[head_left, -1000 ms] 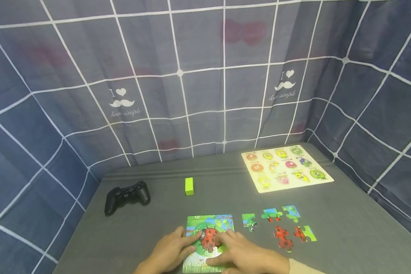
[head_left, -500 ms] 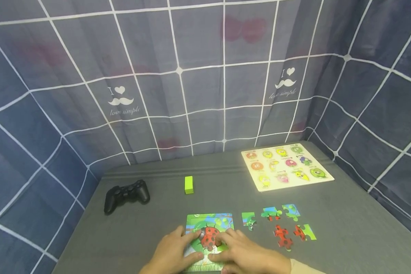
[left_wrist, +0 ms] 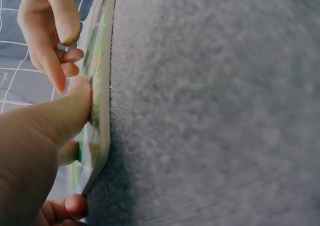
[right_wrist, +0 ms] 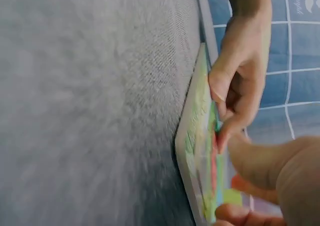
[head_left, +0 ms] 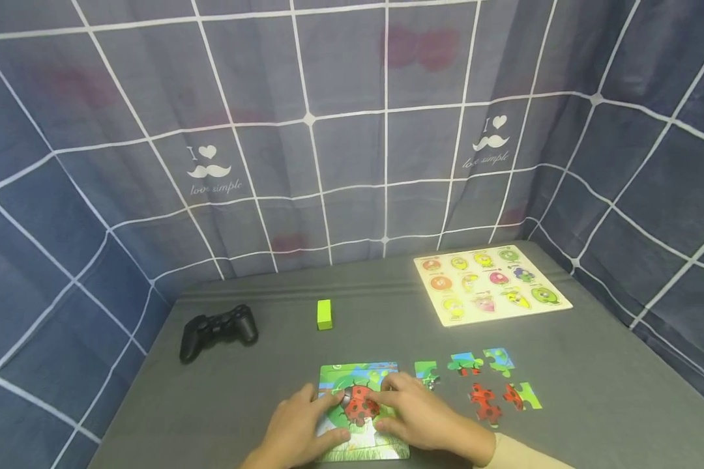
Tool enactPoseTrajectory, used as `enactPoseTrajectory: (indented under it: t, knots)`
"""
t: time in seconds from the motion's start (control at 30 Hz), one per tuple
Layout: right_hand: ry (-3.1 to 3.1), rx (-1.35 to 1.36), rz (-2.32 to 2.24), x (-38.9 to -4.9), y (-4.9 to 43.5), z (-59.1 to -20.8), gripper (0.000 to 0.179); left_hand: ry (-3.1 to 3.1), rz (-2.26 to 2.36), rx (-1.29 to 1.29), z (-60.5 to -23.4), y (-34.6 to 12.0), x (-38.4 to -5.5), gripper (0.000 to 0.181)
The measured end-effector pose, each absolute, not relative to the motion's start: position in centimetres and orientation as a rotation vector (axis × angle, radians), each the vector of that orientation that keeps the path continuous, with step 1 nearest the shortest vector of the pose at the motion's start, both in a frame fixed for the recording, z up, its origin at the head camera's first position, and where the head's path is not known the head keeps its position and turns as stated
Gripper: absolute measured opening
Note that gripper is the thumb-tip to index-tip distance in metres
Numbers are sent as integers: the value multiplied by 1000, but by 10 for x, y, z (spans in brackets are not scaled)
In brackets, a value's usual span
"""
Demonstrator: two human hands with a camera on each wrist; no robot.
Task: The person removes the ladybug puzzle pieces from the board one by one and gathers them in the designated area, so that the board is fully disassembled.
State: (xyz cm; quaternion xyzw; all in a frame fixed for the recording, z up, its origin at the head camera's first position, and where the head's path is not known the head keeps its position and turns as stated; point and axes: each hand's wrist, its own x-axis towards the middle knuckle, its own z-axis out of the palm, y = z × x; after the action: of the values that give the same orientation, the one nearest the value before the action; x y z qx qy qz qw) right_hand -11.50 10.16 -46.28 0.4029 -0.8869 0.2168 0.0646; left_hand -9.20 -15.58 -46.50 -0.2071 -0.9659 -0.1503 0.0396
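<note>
A ladybug jigsaw puzzle (head_left: 360,405) lies in its shallow green-edged tray (head_left: 352,456) at the front middle of the table in the head view. My left hand (head_left: 296,426) rests at its left side, index fingertip by the ladybug's head and thumb on the lower grassy part. In the left wrist view that thumb (left_wrist: 75,105) touches the puzzle's face. My right hand (head_left: 419,410) is over the puzzle's right side, index finger bent toward the ladybug's body. Its thumb and fingers stand apart in the left wrist view, with nothing seen between them. The palms hide parts of the tray's sides.
Several loose puzzle pieces (head_left: 485,405) lie right of the tray, one (head_left: 425,371) close to my right hand. Farther back are a fruit picture board (head_left: 493,286), a lime-green block (head_left: 324,314) and a black game controller (head_left: 219,331). A checked curtain (head_left: 352,156) hangs behind the table.
My right hand has shifted up and to the right, showing the tray's lower right corner and more of the ladybug. The left hand stays nearly in place on the puzzle.
</note>
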Motion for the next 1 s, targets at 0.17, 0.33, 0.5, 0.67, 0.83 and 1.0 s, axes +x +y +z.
enactPoseTrajectory:
  t: [0.17,0.33,0.5,0.67,0.83,1.0]
  knots:
    - [-2781,1168,620,-121,78,-464,50,-3009,-535,-578,-471,-157,-88,69]
    - [-2761,1161,636,-123,61,-464,40,-3012,-573,-519,-472,-153,-88,85]
    - [-2803,1094,781,-124,54,-464,41,-3044,-622,-446,-470,-152,-89,97]
    - [-2856,1039,964,-130,50,-464,37,-3061,-614,-403,-468,-152,-90,102]
    - [-2854,1002,1192,-134,47,-461,29,-3076,-615,-377,-465,-150,-91,109]
    - [-2827,989,1392,-132,44,-458,32,-3092,-626,-366,-463,-149,-91,111]
